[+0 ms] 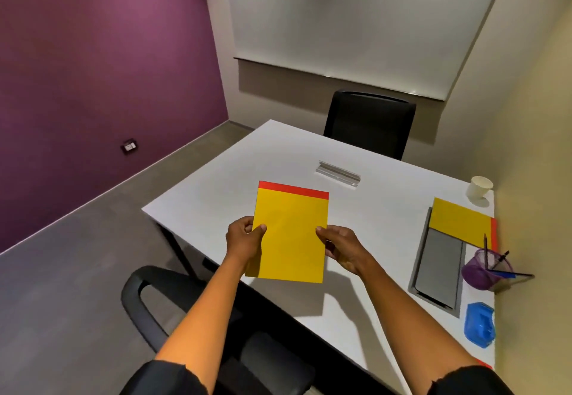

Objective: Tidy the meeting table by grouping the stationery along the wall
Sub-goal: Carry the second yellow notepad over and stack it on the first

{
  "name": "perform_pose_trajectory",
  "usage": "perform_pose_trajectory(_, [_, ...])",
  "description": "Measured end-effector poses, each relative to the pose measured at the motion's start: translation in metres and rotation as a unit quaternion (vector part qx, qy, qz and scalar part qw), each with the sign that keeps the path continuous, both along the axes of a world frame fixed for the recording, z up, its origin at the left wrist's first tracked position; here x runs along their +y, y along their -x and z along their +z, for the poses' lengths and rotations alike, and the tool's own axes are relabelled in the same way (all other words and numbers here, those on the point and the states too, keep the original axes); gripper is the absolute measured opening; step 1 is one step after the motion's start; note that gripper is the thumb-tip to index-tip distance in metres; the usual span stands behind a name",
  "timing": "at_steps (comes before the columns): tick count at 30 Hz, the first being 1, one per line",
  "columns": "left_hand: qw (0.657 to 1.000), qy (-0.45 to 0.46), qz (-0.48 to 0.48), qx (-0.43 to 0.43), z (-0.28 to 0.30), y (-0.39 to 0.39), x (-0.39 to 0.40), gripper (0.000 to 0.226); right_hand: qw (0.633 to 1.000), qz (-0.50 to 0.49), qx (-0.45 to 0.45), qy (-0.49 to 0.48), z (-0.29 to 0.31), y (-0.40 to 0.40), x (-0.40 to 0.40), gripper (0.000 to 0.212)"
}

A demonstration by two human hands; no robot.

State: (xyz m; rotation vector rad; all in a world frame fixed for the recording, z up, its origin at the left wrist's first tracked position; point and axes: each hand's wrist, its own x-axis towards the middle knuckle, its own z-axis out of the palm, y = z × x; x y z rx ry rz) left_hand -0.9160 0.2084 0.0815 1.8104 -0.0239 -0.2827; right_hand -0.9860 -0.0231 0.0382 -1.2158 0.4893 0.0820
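Both hands, left hand (pixel 244 236) and right hand (pixel 339 247), pinch a yellow red-banded paper notepad (pixel 291 236) above the white tabletop (pixel 356 209), likely bound for the wall-side stationery at three o'clock.

Ahead of my hands I note one obstacle, a clear acrylic stand (pixel 338 175). To their right, the wall edge is crowded: second yellow pad (pixel 458 223), paper cup (pixel 479 188), purple pen holder (pixel 483 271), blue stapler (pixel 479 324). The table (pixel 216 184) lies open to their left.
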Motion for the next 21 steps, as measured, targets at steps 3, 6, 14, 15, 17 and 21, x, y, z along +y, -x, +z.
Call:
perform_pose_trajectory(3, [0.999,0.011,0.033,-0.026,0.013,-0.014,0.037,0.014,0.999,0.044,-0.005,0.016,0.005,-0.027,0.04,0.017])
perform_pose_trajectory(6, [0.997,0.018,0.061,-0.043,0.023,-0.03,0.075,0.017,0.997,0.058,-0.008,0.054,0.015,-0.053,0.079,0.03])
perform_pose_trajectory(14, [0.99,0.045,0.087,-0.098,0.038,-0.083,0.205,0.006,0.996,0.051,-0.043,0.062,0.035,-0.12,0.211,0.018])
perform_pose_trajectory(15, [0.989,0.054,0.091,-0.099,0.039,-0.088,0.22,0.006,0.995,0.059,-0.044,0.07,0.037,-0.126,0.227,0.016])
perform_pose_trajectory(17, [0.987,0.074,0.108,-0.096,0.039,-0.1,0.257,0.009,0.992,0.077,-0.048,0.092,0.04,-0.142,0.264,0.013])
perform_pose_trajectory(21, [0.982,0.1,0.141,-0.075,0.034,-0.119,0.329,0.009,0.985,0.101,-0.06,0.13,0.046,-0.171,0.333,0.01])
